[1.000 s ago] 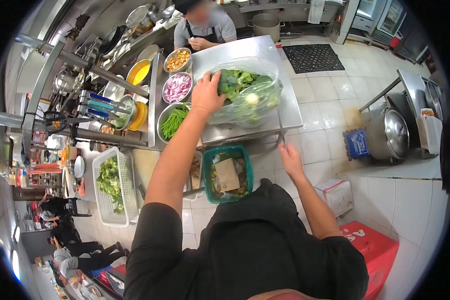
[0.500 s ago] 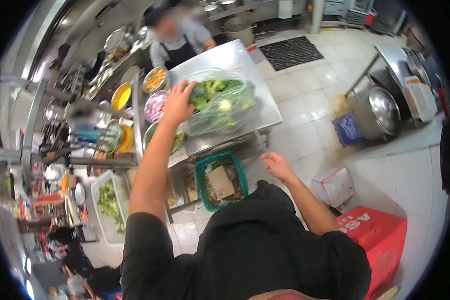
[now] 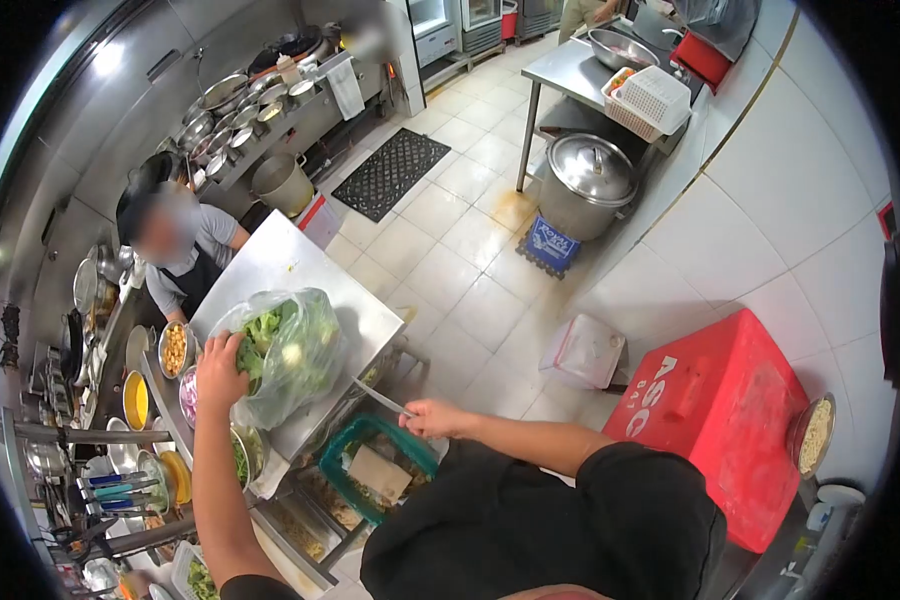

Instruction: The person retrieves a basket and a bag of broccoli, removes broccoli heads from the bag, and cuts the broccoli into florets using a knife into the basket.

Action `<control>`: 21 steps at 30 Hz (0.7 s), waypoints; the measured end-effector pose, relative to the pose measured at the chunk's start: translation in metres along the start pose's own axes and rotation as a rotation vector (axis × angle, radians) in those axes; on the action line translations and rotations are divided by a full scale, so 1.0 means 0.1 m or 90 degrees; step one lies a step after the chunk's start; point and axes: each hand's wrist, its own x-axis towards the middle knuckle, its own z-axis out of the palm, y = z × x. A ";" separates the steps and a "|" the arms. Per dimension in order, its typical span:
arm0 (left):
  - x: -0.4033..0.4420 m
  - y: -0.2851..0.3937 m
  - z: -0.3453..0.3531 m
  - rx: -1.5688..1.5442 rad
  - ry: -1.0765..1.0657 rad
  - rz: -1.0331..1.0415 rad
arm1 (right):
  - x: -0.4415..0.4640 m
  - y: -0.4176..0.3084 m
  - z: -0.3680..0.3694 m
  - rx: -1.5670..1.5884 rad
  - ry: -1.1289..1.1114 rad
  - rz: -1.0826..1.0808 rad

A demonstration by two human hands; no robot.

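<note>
A clear plastic bag (image 3: 320,345) of green broccoli (image 3: 262,340) lies on the steel table (image 3: 280,255). My left hand (image 3: 222,372) rests at the bag's open side, its fingers stretched out against the greens. Whether they grip any of it is hard to see. My right hand (image 3: 432,418) is closed around the handle of a knife (image 3: 380,399). The blade points toward the table's near edge, apart from the bag. Below the knife stands a green bin (image 3: 330,462) with scraps and a piece of cardboard (image 3: 378,473) inside.
Left of the bag are bowls of orange pieces (image 3: 174,350), chopped onion (image 3: 188,395) and greens (image 3: 242,455). A co-worker (image 3: 195,240) stands across the table. On my right are a red cooler (image 3: 715,420), a white box (image 3: 585,352) and a lidded pot (image 3: 588,185).
My view has swung to the right, so the table and bag appear farther left. The left hand stays at the bag; the right hand still holds the knife, its blade now showing more clearly.
</note>
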 end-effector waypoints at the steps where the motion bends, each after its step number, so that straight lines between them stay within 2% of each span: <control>1: 0.02 -0.04 0.01 -0.005 -0.006 -0.003 | -0.06 -0.06 0.00 0.005 0.003 0.012; 5: 0.06 -0.03 -0.09 -0.019 -0.040 -0.030 | -0.10 -0.06 -0.09 0.015 0.011 0.026; 12: 0.06 -0.12 0.08 0.030 -0.018 -0.006 | -0.08 -0.20 -0.23 0.095 -0.019 0.049; 18: 0.07 -0.37 0.06 0.023 -0.127 -0.139 | -0.05 -0.23 -0.30 0.122 -0.017 0.068; 21: -0.01 -0.47 0.03 -0.033 -0.113 -0.196 | -0.06 -0.24 -0.27 0.147 -0.020 0.087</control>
